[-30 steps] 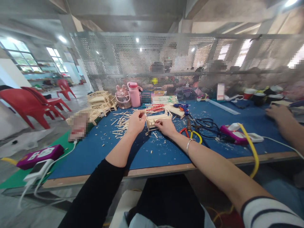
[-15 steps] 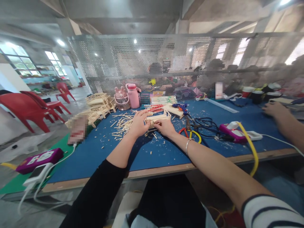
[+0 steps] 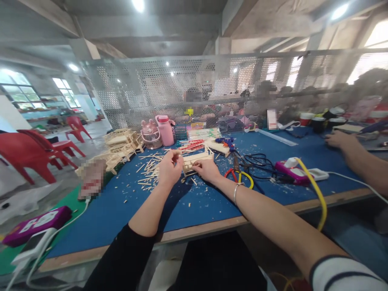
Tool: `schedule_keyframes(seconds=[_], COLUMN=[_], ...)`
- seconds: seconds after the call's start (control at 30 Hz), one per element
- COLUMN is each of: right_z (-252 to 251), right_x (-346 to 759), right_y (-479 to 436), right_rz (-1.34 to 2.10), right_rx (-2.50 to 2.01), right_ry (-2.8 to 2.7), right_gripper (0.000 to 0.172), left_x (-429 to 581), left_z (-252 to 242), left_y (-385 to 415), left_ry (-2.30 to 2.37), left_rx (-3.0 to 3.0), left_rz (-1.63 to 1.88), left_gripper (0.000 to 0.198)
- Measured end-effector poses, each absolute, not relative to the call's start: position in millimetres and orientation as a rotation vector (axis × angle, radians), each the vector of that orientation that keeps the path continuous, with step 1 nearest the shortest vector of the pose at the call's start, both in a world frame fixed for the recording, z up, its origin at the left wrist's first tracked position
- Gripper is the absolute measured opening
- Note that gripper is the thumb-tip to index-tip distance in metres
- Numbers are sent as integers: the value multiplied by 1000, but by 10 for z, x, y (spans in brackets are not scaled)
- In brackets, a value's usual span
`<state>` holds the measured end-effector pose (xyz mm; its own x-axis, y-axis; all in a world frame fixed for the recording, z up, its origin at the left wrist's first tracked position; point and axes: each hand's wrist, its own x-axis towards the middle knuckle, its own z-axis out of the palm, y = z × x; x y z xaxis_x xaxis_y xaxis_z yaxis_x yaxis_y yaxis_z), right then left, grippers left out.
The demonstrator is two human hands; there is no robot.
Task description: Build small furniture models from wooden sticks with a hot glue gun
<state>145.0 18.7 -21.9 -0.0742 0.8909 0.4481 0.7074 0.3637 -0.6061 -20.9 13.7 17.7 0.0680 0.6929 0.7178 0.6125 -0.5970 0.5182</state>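
A small frame of pale wooden sticks (image 3: 194, 160) stands on the blue table (image 3: 197, 198) in front of me. My left hand (image 3: 169, 169) is closed at the frame's left end, its fingers pinched on a thin wooden stick (image 3: 175, 152). My right hand (image 3: 206, 169) rests on the frame's right front with fingers curled over its top rail. Loose wooden sticks (image 3: 150, 166) lie scattered just left of my left hand.
Finished stick models (image 3: 119, 143) are stacked at the far left. A pink bottle (image 3: 165, 130), a blue glue gun (image 3: 227, 141), red and yellow cutters (image 3: 239, 176), cables and a purple power strip (image 3: 291, 171) lie around. Another person's hand (image 3: 338, 139) works at the right. A mesh screen (image 3: 212, 89) backs the table.
My left hand dipped to the frame's left end, then lifted slightly with a stick pinched. My right hand stayed on the frame. The view tilted upward a little.
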Motion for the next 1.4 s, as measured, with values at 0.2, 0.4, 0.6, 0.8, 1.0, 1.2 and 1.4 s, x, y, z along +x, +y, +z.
schedule_keyframes(seconds=[0.2,0.4,0.6,0.8,1.0,1.2,1.4], right_z=[-213,-191,-170,-154,-33,73,88], right_x=[1455,1468,1464,1488,1543,1656,1693], right_y=[188,173,166,122,-94,-191,-296], right_rz=[288,286,286,200,-12,-162,35], right_rx=[-1393,-1361,-1358,-1322,-1265,-1212,-1146], right_ry=[-1851,-1877,-1882,-1933,-1992,-2008,-1894], right_gripper=[23,23,23,22,26,27,27], left_x=[-234,-256,-206,-212,-92,1,64], left_z=[115,107,149,238,169,163,181], left_y=[226,267,266,103,2,-55,-115], left_ry=[1388,1298,1242,1385,1132,1134,1006], left_rx=[2567,2711,2767,2433,2318,2240,2115], left_rz=[1351,1179,1197,1550,1146,1199,1223], left_gripper=[29,45,45,28,30,27,24])
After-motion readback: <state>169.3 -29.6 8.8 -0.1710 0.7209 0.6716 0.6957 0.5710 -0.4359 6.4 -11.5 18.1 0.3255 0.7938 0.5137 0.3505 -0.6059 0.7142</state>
